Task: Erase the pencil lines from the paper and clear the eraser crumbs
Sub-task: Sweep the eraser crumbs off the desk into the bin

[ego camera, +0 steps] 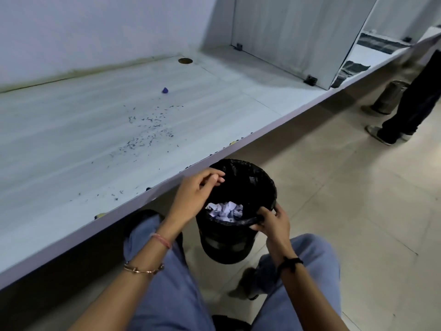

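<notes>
A black bin [224, 244] lined with a black bag stands tilted below the desk's front edge, between my knees. Crumpled white paper [225, 211] lies inside it. My right hand [269, 219] grips the bin's near rim. My left hand [195, 192] hovers over the bin's left rim with loosely curled fingers and holds nothing that I can see. Dark eraser crumbs [145, 130] are scattered over the white desk [59, 144]. A small blue eraser [165, 90] sits farther back on the desk.
A round cable hole [185, 60] is at the desk's back. A white divider panel [300, 34] stands to the right. Another person's legs [405, 101] and a metal bin [389, 96] are on the tiled floor at far right.
</notes>
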The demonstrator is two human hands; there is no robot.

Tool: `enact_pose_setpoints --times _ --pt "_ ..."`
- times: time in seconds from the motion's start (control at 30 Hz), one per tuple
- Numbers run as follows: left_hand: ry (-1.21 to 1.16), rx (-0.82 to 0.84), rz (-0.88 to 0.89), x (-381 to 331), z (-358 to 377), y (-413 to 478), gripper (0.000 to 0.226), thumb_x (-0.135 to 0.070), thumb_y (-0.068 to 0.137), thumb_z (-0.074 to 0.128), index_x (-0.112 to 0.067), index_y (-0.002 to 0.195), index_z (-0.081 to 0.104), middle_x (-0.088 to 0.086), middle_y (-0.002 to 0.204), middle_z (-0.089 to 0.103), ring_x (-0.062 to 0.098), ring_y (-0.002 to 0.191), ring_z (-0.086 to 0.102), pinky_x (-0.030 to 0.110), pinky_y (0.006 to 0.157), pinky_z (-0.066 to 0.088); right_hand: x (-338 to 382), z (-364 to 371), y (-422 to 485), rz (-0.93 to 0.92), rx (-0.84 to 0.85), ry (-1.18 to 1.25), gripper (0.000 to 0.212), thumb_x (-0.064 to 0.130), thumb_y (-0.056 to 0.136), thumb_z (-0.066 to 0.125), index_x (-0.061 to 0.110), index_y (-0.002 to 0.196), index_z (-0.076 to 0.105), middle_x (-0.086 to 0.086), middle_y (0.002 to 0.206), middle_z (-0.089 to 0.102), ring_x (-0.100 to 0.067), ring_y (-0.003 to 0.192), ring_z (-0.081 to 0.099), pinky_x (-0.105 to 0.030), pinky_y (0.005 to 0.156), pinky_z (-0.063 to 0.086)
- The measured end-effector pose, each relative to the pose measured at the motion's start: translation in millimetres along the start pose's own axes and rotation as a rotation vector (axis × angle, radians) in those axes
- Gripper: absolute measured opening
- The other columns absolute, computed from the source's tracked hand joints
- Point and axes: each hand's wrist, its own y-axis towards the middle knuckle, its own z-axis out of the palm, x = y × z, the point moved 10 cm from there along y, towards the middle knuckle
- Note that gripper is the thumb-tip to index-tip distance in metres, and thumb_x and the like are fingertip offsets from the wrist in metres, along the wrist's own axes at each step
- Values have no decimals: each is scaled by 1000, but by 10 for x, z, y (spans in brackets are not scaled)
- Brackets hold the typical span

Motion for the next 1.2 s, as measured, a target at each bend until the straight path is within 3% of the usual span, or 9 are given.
enact_pose_setpoints --times 0.4,0.5,0.57,0.67,0.77,0.9,1.03,1.1,1.2 --pt "163 -369 63 -233 -1092 -567 20 -29 99 49 -26 107 68 -17 98 71 0 96 66 24 84 53 -46 595 -212 60 157 -6 43 0 90 55 11 132 52 -10 89 62 -9 40 57 -24 44 53" --pt "311 -565 89 -277 -1523 -829 30 -35 100 44 -24 117 65 -12 115 67 0 110 59 19 94 45 -42 693 -226 38 153 -42 44 1 89 57 11 131 54 -6 83 62 -8 38 55 -23 43 50" --pt "487 -647 -27 -120 -1890 -974 43 -40 102 36 -18 134 55 -3 137 55 9 128 48 28 109 33 -71 754 -263 32 163 -52 46 1 88 58 12 132 54 -7 88 64 -9 42 58 -23 43 50" --pt "759 -587 -558 601 -2550 -1264 63 -47 104 23 -7 153 23 9 161 18 18 149 11 50 119 4 -141 791 -330 40 162 -45 48 -1 89 57 14 134 52 -9 97 63 -15 53 57 -22 41 50" --pt "919 -520 -775 937 -2722 -1360 76 -54 101 18 3 150 20 21 159 17 28 149 11 55 118 7 -198 817 -358 53 170 -35 48 -3 89 56 17 132 52 -12 99 62 -16 54 56 -21 38 48" --pt "974 -328 -557 780 -1989 -652 97 -67 89 -7 3 148 24 25 155 24 33 147 18 48 118 16 -247 846 -368 73 180 -23 43 -4 89 56 11 129 54 -11 94 62 -9 44 56 -20 37 47" --pt "776 74 -266 395 -975 -189 82 -65 89 -12 -19 156 0 0 162 -8 13 149 -8 38 122 -4 -242 873 -377 75 172 -34 50 -3 88 57 10 136 50 -13 98 62 -10 45 58 -21 37 47" --pt "659 31 -200 207 -1067 -162 73 -62 93 -5 -23 154 -6 -6 159 -14 7 146 -12 33 119 -10 -198 881 -373 61 173 -41 49 -3 87 57 9 134 51 -13 94 62 -6 42 58 -21 37 47" --pt "813 -220 -315 498 -1911 -353 65 -47 102 12 -12 156 7 4 163 -3 16 150 -3 49 119 1 -147 856 -365 46 157 -38 50 -4 86 57 9 134 51 -8 87 64 -6 45 59 -20 37 47"
